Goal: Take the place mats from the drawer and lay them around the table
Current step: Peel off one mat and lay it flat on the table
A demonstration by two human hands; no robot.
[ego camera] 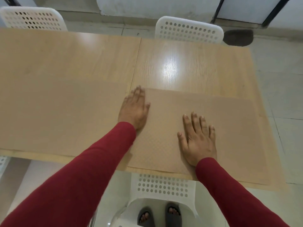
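Observation:
A tan, finely patterned place mat (229, 131) lies flat on the near right part of the light wooden table (188, 66). My left hand (135, 110) presses flat on the mat's left edge, fingers together and pointing away from me. Further right, my right hand (197, 138) rests palm down on the mat's middle, fingers spread. A second tan place mat (62, 115) lies flat on the near left part of the table, beside the first. Neither hand grips anything.
White perforated chairs stand at the far left (32, 18), the far right (188, 31) and right below me at the near edge (164, 185). A dark floor mat (237, 39) lies on the tiled floor beyond the table. My sandalled feet (159, 215) show under the chair.

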